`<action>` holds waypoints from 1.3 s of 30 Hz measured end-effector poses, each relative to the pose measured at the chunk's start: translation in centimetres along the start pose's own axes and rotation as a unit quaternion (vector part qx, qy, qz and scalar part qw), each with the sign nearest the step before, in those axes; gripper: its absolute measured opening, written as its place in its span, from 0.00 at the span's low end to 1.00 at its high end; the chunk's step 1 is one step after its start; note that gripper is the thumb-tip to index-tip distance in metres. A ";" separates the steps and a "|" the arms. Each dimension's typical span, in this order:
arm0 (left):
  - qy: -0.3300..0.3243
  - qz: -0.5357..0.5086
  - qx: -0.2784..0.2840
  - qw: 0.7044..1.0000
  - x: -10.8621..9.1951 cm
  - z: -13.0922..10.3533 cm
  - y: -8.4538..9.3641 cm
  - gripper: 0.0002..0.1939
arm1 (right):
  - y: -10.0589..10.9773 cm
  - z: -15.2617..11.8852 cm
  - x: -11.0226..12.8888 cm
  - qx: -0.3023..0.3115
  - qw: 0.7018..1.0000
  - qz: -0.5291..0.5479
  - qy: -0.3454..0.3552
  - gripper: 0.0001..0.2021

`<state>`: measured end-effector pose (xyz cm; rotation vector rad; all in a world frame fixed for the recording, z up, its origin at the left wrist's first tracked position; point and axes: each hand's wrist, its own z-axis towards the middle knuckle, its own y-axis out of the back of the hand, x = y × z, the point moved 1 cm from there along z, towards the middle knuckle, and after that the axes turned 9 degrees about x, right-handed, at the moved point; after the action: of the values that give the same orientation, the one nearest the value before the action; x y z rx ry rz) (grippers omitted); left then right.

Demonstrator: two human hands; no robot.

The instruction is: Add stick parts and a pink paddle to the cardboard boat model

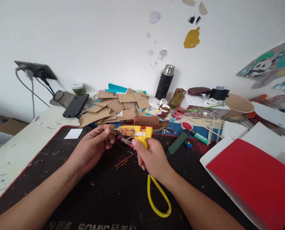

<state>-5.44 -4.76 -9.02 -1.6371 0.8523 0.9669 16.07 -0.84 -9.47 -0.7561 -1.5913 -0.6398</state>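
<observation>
My right hand is wrapped round the handle of a yellow hot glue gun, its thumb along the near side. The gun's front is stained brown, and its nozzle points left. Between the thumb and fingers of my left hand is a small brownish piece, pinched right at the nozzle tip. Whether nozzle and piece touch, I cannot tell. A yellow cord loops down from below my right hand onto the black mat. Thin brown sticks lie on the mat beneath the gun.
Cut cardboard pieces are heaped behind my hands, beside a brown roll. A black flask stands by the wall. A green-handled tool and a lighter lie right; red card covers the near right. A phone lies left.
</observation>
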 end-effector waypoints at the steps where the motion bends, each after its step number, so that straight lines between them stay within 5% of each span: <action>1: 0.001 0.001 0.000 1.000 0.0 0.0 0.0 0.32 | 0.0 0.0 0.0 -0.001 1.000 0.000 0.001 0.23; 39: -0.001 -0.017 0.018 1.000 0.2 0.1 0.6 0.25 | 0.0 0.1 -0.2 0.001 1.000 0.001 -0.010 0.23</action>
<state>-5.91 -4.80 -9.41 -1.6138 0.8332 0.9253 15.99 -0.80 -9.64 -0.7646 -1.6090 -0.6296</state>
